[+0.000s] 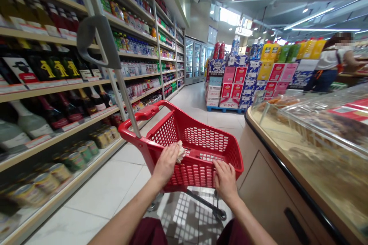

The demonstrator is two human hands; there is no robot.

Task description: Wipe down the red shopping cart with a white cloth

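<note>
1. From where I stand, a red shopping cart [198, 162] sits on the pale tiled floor [100, 180], right in front of the person, between the shelves [71, 126] and a wood-fronted table [253, 183].
2. The left hand [166, 162] is closed on a crumpled whitish cloth [180, 153], which touches the cart's near top rim.
3. The right hand [225, 178] grips that same rim farther along, toward the table, fingers curled over the edge.
4. A metal pole [130, 113] with a grey loop handle [115, 55] rises at the cart's push-bar end.
5. Bottles fill the shelves on the left, with tins [47, 182] along the lowest one.
6. Clear-lidded packs lie on the table.
7. Beyond the cart, boxes [230, 84] are stacked on a blue pallet [225, 110].
8. Another person [329, 61] stands well apart, at the far right.
</note>
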